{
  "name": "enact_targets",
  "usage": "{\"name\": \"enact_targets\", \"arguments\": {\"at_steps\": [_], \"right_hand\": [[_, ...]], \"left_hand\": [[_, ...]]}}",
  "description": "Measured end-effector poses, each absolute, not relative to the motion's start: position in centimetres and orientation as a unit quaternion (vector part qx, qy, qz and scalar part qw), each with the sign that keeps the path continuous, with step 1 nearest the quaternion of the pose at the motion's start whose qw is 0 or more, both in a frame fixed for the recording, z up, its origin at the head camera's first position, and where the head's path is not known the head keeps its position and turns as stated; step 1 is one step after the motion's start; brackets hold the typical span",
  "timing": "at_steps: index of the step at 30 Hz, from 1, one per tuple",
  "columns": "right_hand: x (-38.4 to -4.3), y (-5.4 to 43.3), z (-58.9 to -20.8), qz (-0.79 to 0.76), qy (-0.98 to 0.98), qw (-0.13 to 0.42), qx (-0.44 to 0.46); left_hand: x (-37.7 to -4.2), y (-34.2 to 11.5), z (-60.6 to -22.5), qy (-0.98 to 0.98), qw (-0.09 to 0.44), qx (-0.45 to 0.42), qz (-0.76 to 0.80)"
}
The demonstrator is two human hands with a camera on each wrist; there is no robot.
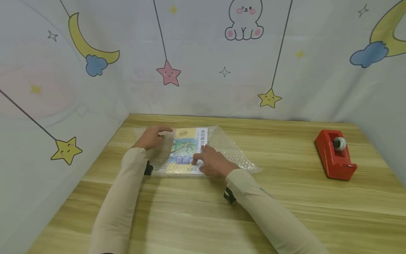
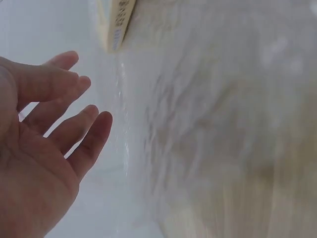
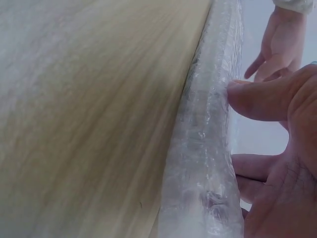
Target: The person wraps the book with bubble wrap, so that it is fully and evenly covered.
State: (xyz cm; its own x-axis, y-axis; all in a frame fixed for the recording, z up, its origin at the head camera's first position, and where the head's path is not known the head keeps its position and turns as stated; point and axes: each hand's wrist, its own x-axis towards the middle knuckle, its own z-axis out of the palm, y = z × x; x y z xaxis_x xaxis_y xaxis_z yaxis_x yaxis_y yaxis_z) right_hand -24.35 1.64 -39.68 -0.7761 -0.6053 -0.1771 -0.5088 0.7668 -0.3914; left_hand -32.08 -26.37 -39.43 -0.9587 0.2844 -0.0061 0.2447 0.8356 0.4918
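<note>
A book [image 1: 183,145] with a yellow, blue and green cover lies on a sheet of bubble wrap [image 1: 229,148]. Vertical lettering runs down its white right-hand strip. My right hand [image 1: 214,162] rests on the cover's right side, thumb and fingertips touching it. From the right wrist view, the thumb [image 3: 260,99] comes down right at the bubble wrap's thick near edge [image 3: 198,148]. My left hand [image 1: 153,137] hovers by the book's upper left corner, over the wrap. Its fingers are loosely spread with nothing held in the left wrist view, where a corner of the book [image 2: 119,22] shows above.
A red tape dispenser [image 1: 336,155] with a roll of tape [image 1: 340,143] stands at the right on the wood-grain table [image 1: 190,218]. White cloth walls [image 1: 203,95] printed with stars and moons enclose the table at the back and sides.
</note>
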Motion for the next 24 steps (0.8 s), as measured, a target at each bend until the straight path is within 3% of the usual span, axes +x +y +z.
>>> {"name": "enact_targets", "arguments": {"at_steps": [18, 24], "right_hand": [[-24.4, 1.6, -39.8, -0.153, 0.929, 0.139, -0.306], [-24.4, 1.5, -39.6, -0.154, 0.929, 0.142, -0.305]], "left_hand": [[-29.4, -32.6, -38.4, 0.899, -0.072, -0.056, 0.428], [-29.2, -32.9, -39.1, 0.862, -0.069, -0.116, 0.489]]}}
